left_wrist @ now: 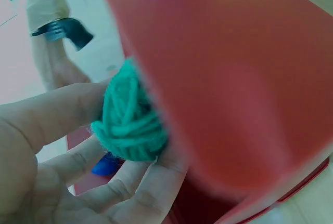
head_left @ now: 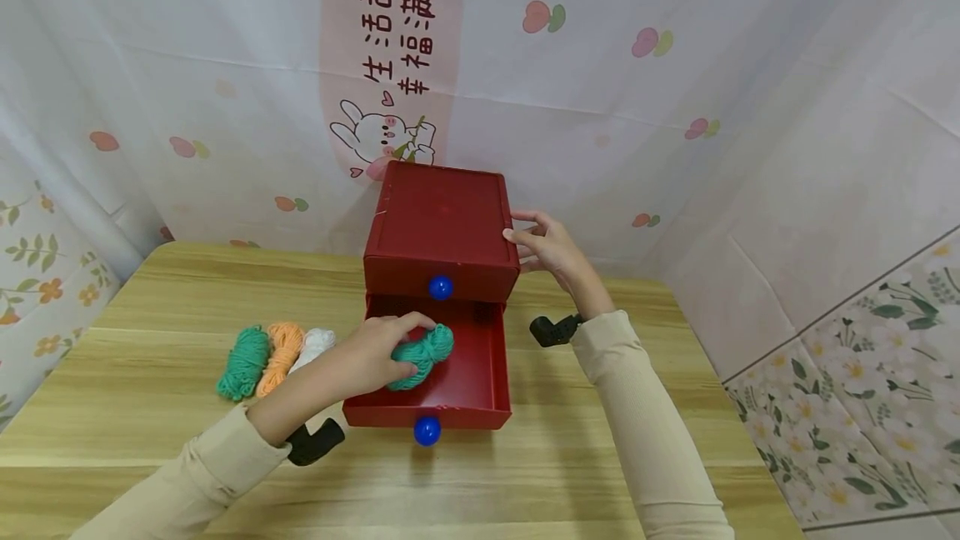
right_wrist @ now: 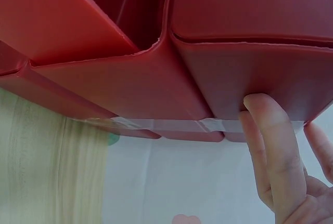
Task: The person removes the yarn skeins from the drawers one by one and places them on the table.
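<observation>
Head view, and the left hand [head_left: 377, 350] grips a green yarn bundle [head_left: 431, 354], in or just above the pulled-out drawer [head_left: 480, 373] at the front of the red cabinet [head_left: 444, 215]! Right hand [head_left: 551, 250], fingers loosely extended and grasping nothing, touches the cabinet's right side. Left of the cabinet, a second green bundle [head_left: 245, 362], an orange bundle [head_left: 283, 352] and a partly hidden white bundle [head_left: 318, 343] lie on the table [head_left: 585, 457].

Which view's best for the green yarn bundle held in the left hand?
Head: it shows most of the elongated green yarn bundle, narrow waist included, over the open red plastic drawer. Left wrist: closer, strands visible, but roughly end-on, so its length is lost. Right wrist: not in view.
</observation>
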A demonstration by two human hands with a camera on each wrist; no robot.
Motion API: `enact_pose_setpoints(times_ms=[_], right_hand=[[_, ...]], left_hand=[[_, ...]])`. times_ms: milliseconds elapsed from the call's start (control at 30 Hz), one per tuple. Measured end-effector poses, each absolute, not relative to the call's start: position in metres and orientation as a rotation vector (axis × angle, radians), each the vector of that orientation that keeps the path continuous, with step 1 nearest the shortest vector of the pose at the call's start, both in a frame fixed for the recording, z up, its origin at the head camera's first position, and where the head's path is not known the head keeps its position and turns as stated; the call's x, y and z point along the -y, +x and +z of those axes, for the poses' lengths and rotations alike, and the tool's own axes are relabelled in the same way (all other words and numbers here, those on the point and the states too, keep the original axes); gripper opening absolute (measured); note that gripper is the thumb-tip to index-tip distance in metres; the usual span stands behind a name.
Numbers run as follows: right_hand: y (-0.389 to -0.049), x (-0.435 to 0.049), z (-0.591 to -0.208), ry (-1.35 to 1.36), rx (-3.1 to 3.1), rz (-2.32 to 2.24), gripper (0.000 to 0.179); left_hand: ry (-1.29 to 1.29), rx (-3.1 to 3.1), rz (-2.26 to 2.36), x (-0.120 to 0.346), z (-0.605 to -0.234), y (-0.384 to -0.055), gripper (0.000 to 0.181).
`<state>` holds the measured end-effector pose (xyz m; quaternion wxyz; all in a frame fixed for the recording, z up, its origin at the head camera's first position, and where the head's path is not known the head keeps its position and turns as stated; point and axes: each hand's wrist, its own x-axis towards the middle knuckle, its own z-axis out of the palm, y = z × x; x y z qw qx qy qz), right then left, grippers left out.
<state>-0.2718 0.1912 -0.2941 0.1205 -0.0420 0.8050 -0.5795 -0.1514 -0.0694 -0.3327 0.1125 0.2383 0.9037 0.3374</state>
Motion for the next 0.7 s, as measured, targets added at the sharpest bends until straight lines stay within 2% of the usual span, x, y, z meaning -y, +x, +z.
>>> enact_pose_setpoints(times_ms=[333,700], right_hand=[[-0.271,-0.191,-0.295,-0.117,-2.338,-1.714,0.050],[-0.271,-0.191,-0.295,-0.124,-2.347,-1.696,0.050]], left_hand=[[0.636,-2.615,1.151,0.097,-0.312,-0.141,0.054],[0.539,-2.729,1.246,0.156,-0.318,-0.141,0.058]])
